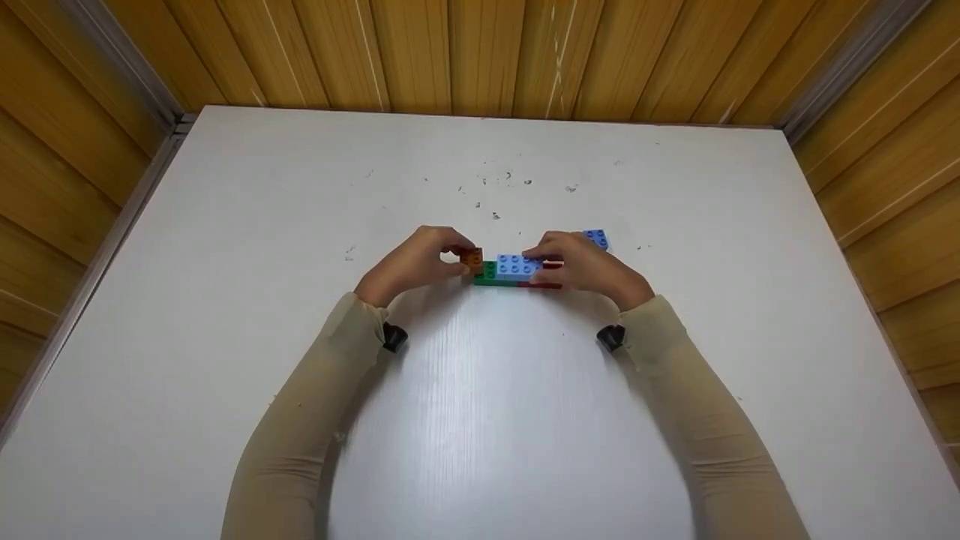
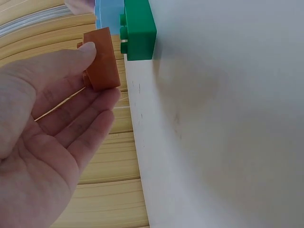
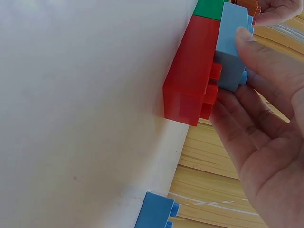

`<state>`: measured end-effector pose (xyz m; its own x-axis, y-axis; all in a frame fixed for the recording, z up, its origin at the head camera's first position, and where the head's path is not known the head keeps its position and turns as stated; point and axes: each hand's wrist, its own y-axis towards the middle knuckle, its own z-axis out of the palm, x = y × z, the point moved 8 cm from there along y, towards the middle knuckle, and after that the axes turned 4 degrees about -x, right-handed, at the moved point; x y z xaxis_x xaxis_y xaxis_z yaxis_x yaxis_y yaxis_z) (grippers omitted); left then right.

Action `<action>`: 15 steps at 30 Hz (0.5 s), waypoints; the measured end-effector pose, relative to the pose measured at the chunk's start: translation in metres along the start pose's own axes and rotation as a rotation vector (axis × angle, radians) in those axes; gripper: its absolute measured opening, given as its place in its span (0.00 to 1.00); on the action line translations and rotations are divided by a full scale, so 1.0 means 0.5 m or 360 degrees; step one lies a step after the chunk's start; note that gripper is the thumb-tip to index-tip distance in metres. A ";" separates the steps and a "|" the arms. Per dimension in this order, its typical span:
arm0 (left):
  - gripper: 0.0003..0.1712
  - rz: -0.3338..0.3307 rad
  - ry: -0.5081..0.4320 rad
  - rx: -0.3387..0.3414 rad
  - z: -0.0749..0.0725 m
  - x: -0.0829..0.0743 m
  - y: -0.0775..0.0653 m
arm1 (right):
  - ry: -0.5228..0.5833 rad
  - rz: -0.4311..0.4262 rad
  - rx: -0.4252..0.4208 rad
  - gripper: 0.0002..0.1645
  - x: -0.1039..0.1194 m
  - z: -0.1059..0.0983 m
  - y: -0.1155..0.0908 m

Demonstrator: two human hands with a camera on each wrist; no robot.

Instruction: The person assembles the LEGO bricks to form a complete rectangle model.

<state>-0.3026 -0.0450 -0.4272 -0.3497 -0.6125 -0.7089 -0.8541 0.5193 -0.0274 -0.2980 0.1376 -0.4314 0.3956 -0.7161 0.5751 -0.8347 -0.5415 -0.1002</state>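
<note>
My left hand point(image 1: 420, 261) pinches an orange-brown toy building brick point(image 2: 102, 59) between thumb and fingers. In the left wrist view that brick is apart from the green brick point(image 2: 141, 31), close to its studs. The green brick and a red brick point(image 3: 192, 66) lie end to end on the table. A light blue brick point(image 1: 514, 265) sits on top across both of them. My right hand point(image 1: 585, 266) grips the light blue brick near its right end, thumb on the near side. Some red studs show beside it in the right wrist view.
A darker blue brick point(image 1: 596, 238) lies behind my right hand, partly hidden by it. The white table point(image 1: 480, 420) has small dark marks toward its back. Wood-patterned panels point(image 1: 480, 56) stand along the back and both sides.
</note>
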 end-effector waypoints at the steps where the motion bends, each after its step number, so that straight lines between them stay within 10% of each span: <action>1: 0.18 0.0002 0.0002 0.0002 0.001 -0.001 0.000 | 0.0001 -0.0009 -0.0003 0.26 0.001 0.000 0.000; 15: 0.19 0.0017 0.0019 0.0034 0.016 -0.007 0.006 | 0.0018 -0.0064 -0.0020 0.26 0.003 -0.002 0.001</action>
<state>-0.3011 -0.0367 -0.4305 -0.3634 -0.6137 -0.7010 -0.8419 0.5385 -0.0349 -0.2982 0.1367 -0.4298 0.4244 -0.6890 0.5875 -0.8231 -0.5640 -0.0668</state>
